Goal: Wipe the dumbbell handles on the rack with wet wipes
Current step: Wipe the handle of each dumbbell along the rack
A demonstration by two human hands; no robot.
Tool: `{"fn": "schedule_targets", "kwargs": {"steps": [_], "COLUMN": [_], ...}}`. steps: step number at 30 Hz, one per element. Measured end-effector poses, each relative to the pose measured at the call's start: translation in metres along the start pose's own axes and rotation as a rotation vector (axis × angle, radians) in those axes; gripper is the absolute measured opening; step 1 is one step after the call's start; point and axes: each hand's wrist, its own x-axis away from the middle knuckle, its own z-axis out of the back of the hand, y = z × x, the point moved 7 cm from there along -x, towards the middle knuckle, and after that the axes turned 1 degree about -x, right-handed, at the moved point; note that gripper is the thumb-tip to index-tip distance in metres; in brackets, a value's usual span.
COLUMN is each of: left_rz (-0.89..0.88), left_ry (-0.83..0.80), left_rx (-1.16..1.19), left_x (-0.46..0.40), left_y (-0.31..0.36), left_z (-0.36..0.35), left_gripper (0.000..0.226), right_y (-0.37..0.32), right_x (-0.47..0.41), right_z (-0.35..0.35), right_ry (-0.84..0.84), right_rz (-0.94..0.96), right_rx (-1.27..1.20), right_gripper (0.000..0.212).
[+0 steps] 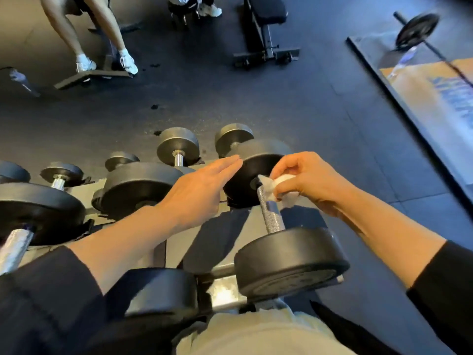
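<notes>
A black dumbbell lies on the grey rack point(220, 234), its knurled chrome handle point(270, 213) running between a far head point(245, 185) and a near head point(291, 262). My right hand point(307, 180) pinches a crumpled white wet wipe point(277, 188) against the far end of that handle. My left hand point(199, 190) hovers flat with straight fingers just left of the far head, its fingertips near the head's rim; it holds nothing.
More dumbbells sit on the rack to the left point(140, 185) and on a lower tier point(178, 147). On the dark rubber floor stand a bench point(266, 29), a barbell with a plate point(416, 29) on a platform, and a person's legs point(102, 39).
</notes>
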Motion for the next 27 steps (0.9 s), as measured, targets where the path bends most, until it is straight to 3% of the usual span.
{"fn": "schedule_targets", "kwargs": {"steps": [5, 9, 14, 16, 20, 24, 27], "left_rz": [-0.132, -0.180, -0.198, -0.210, -0.204, -0.174, -0.164], "left_ry": [-0.065, 0.071, 0.203, 0.247, 0.308, 0.307, 0.313], "left_rx": [-0.030, 0.069, 0.204, 0.228, 0.259, 0.262, 0.245], "left_x": [0.014, 0.015, 0.017, 0.018, 0.016, 0.013, 0.012], "left_y": [-0.027, -0.030, -0.029, -0.029, -0.028, -0.029, -0.029], "left_z": [-0.015, -0.026, -0.037, -0.039, -0.036, -0.034, -0.033], "left_gripper": [0.097, 0.093, 0.089, 0.087, 0.080, 0.081, 0.083], "right_y": [-0.018, -0.022, -0.019, -0.023, -0.019, -0.011, -0.007], "right_x": [0.009, 0.005, 0.004, 0.006, 0.002, -0.003, -0.001], "right_z": [-0.030, -0.061, -0.075, -0.074, -0.075, -0.082, -0.087], "right_ry": [-0.117, -0.238, -0.331, -0.335, -0.352, -0.431, -0.499], "right_rz": [0.053, 0.169, 0.151, 0.139, -0.014, -0.058, -0.078], "right_rx": [0.206, 0.580, 0.951, 0.981, 0.951, 1.122, 1.233], "right_gripper": [0.014, 0.009, 0.008, 0.012, 0.040, 0.027, 0.029]}}
